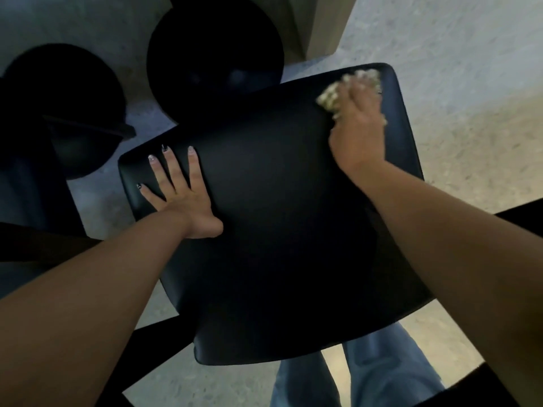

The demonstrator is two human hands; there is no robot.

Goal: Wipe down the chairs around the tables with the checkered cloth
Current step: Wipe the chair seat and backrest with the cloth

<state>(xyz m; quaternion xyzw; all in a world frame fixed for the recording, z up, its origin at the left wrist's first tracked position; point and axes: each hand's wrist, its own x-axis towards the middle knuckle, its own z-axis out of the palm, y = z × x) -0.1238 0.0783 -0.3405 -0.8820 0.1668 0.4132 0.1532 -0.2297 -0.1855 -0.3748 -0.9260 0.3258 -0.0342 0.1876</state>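
Risk: my right hand (357,118), grip bunched around the crumpled checkered cloth (330,98), could overshoot the black padded chair seat's (279,215) far corner; left hand (179,195) braces flat, fingers apart.

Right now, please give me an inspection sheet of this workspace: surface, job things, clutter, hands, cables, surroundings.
Surface: black chair seat, smooth, seen from above.
Job things: checkered cloth, bunched at the seat's far right corner.
Clutter: nothing seen.
Hands: left hand flat on the seat, fingers spread; right hand presses on the cloth, its fingers on the bunched fabric.
Cables: nothing seen.
Surroundings: two round black stools beyond the seat; grey speckled floor; blue jeans below.
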